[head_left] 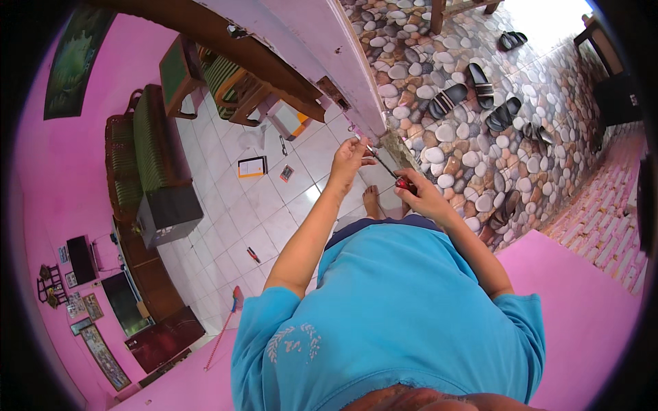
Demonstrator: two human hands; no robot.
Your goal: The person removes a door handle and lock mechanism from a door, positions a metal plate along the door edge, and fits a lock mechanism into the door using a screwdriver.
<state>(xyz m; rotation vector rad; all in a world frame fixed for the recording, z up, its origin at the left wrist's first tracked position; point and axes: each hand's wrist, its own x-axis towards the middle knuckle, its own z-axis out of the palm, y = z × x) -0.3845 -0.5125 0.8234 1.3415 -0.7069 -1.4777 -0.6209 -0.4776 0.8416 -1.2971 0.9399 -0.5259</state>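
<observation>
My right hand (426,198) is wrapped round the red and black handle of a screwdriver (385,165). Its thin dark shaft points up and left toward my left hand (349,164). The left thumb and fingertips are pinched together by the screwdriver's tip; what lies between them is too small to make out. Just beyond those fingers stands the edge of a worn white door or frame (343,51). A rough cut-out with a metal piece (334,92) shows in it, and a small ring (352,128) sits below that.
On the white tiles lie an open box (286,120), a booklet-like item (252,166), a small packet (286,172), a metal tool (283,145) and a red-black tool (253,255). Several sandals (449,101) rest on the pebble-patterned floor to the right. A green-striped sofa (156,140) stands left.
</observation>
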